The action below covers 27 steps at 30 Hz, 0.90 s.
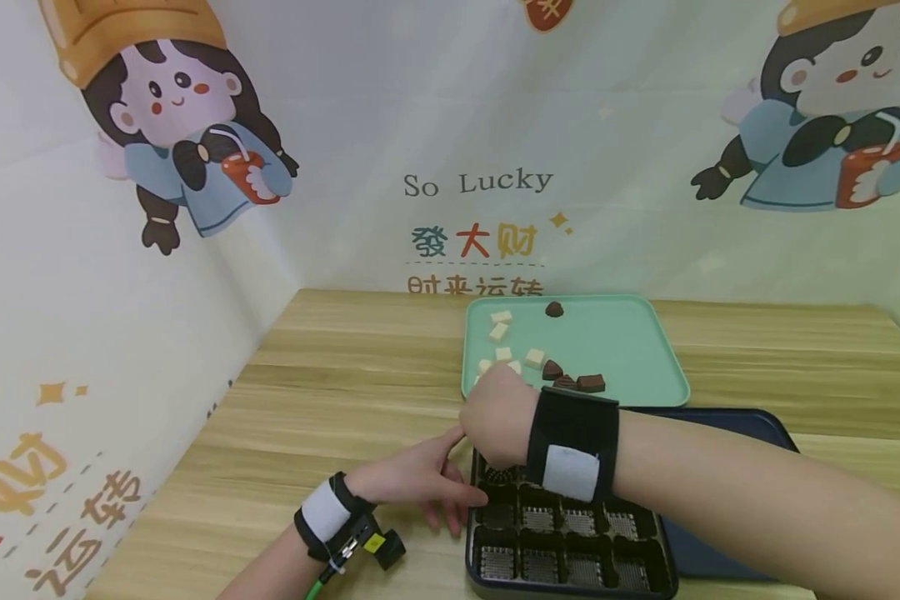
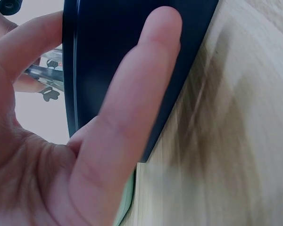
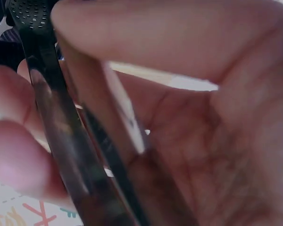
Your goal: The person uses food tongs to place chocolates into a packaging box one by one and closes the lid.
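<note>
My right hand (image 1: pixel 498 414) reaches over the far left part of a dark chocolate box (image 1: pixel 570 590). It holds metal tongs (image 3: pixel 61 127), and their perforated end (image 3: pixel 32 16) shows in the right wrist view. Whether the tongs pinch anything is hidden. At the box's left side is my left hand (image 1: pixel 420 477), with extended fingers touching the rim and lying along the outer wall (image 2: pixel 108 56). A black compartment insert (image 1: pixel 547 540) fills the box. One far-left compartment holds a dark round piece (image 1: pixel 499 475); my right wrist and its strap cover other compartments.
A mint green tray (image 1: pixel 615 342) stands behind the box, carrying several white chocolates (image 1: pixel 535 358) and several brown chocolates (image 1: pixel 591 382). A dark blue lid or tray (image 1: pixel 708 542) lies partly under the box's right side. A printed curtain (image 1: pixel 345 125) rises behind the wooden table (image 1: pixel 330 358).
</note>
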Tool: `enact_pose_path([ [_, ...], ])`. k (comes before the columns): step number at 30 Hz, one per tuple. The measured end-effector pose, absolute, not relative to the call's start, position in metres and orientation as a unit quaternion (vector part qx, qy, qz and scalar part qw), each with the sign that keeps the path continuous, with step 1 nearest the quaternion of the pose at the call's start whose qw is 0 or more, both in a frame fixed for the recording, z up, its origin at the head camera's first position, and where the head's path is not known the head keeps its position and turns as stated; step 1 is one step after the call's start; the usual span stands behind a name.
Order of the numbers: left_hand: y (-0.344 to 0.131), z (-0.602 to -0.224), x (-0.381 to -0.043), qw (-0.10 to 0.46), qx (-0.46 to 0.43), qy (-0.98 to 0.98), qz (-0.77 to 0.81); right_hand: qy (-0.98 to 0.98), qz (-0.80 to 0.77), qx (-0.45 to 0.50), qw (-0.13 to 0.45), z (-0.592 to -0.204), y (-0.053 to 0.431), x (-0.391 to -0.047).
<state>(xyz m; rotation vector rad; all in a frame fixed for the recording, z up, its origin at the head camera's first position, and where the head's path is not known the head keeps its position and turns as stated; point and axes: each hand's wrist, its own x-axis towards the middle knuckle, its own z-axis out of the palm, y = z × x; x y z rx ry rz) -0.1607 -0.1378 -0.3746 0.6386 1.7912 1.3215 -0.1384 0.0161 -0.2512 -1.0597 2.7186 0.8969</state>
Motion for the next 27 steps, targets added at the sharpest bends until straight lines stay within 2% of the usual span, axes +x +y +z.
enact_pose_path([
  [7,-0.137,-0.377,-0.159,0.394,0.239,0.717,0.523,0.916,0.176,-0.352,0.081,-0.22,0.049,-0.137],
  [12,-0.135,-0.377,-0.159,0.387,0.242,0.723,0.518,0.934,0.091,-0.333,0.091,-0.21,0.093,-0.153],
  [17,-0.135,-0.375,-0.16,0.384,0.242,0.729,0.512,0.949,0.067,-0.307,0.033,-0.23,0.121,-0.176],
  [19,-0.136,-0.375,-0.16,0.385,0.242,0.73,0.511,0.951,0.055,-0.302,0.027,-0.243,0.123,-0.187],
  [27,-0.136,-0.377,-0.16,0.39,0.251,0.724,0.51,0.947,0.049,-0.312,0.067,-0.276,0.105,-0.223],
])
